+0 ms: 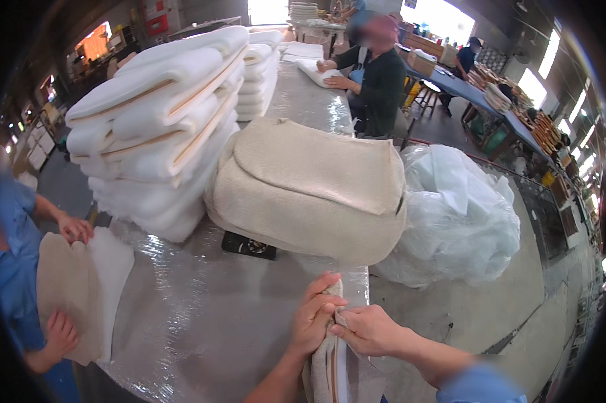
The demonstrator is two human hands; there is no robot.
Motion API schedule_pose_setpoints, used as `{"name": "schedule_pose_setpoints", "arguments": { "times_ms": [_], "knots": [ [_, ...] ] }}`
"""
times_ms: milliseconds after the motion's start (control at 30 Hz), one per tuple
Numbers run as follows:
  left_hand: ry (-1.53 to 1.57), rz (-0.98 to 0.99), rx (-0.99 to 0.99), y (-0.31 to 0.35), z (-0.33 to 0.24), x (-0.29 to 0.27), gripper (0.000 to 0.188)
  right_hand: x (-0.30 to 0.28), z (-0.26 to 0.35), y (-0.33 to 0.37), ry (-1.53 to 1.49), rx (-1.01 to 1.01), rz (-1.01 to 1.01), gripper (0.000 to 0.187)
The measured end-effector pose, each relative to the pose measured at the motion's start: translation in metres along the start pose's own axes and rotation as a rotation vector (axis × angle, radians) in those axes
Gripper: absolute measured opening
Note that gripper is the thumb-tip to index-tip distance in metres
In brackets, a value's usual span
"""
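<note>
At the table's near edge, my left hand [311, 317] is wrapped round the upper end of a beige fabric cushion cover [321, 366]. My right hand [370, 330] pinches the cover's edge just beside it, close to the left fingertips. Between the cover's edges a white padding layer [342, 376] and a thin tan strip show, running down out of the picture. The piece stands on edge between my forearms, and its lower part is cut off by the frame.
Folded beige covers [310, 195] lie in a pile just ahead, with a small black object [249, 246] partly under them. Tall stacks of white padding [162, 114] stand left. A clear plastic bag [461, 215] bulges at the right. One co-worker [21, 228] handles beige fabric at left; another [377, 80] works beyond.
</note>
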State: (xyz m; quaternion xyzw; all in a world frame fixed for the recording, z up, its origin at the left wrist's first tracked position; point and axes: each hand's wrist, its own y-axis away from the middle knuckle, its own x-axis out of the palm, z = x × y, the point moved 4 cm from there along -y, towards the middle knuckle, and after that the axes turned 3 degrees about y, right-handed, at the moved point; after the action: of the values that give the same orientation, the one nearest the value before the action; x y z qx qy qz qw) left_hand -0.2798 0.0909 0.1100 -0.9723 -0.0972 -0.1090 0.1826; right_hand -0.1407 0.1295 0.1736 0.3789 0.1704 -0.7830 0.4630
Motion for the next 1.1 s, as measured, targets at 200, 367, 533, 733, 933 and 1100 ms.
{"name": "schedule_pose_setpoints", "arguments": {
  "times_ms": [200, 367, 533, 733, 933, 1100],
  "knots": [
    [0.010, -0.005, -0.017, 0.003, -0.001, -0.007, 0.029, -0.008, -0.017, 0.003, -0.332, 0.103, 0.014, 0.048],
    [-0.055, -0.028, -0.016, 0.005, -0.004, -0.005, 0.029, -0.010, -0.077, -0.009, -0.859, 0.206, -0.337, 0.042],
    [-0.106, -0.027, 0.009, 0.007, -0.003, -0.003, 0.025, 0.015, -0.056, -0.049, -1.027, 0.122, -0.264, 0.044],
    [-0.078, -0.080, 0.020, 0.016, -0.001, -0.005, 0.027, 0.030, -0.052, -0.050, -1.047, 0.168, -0.241, 0.041],
    [-0.166, -0.053, 0.029, 0.010, 0.000, -0.004, 0.027, 0.024, -0.052, -0.040, -0.912, 0.166, -0.246, 0.051],
    [-0.085, -0.031, -0.014, 0.007, -0.002, -0.008, 0.027, -0.020, -0.129, 0.054, -0.845, 0.515, -0.425, 0.082]
  ]
}}
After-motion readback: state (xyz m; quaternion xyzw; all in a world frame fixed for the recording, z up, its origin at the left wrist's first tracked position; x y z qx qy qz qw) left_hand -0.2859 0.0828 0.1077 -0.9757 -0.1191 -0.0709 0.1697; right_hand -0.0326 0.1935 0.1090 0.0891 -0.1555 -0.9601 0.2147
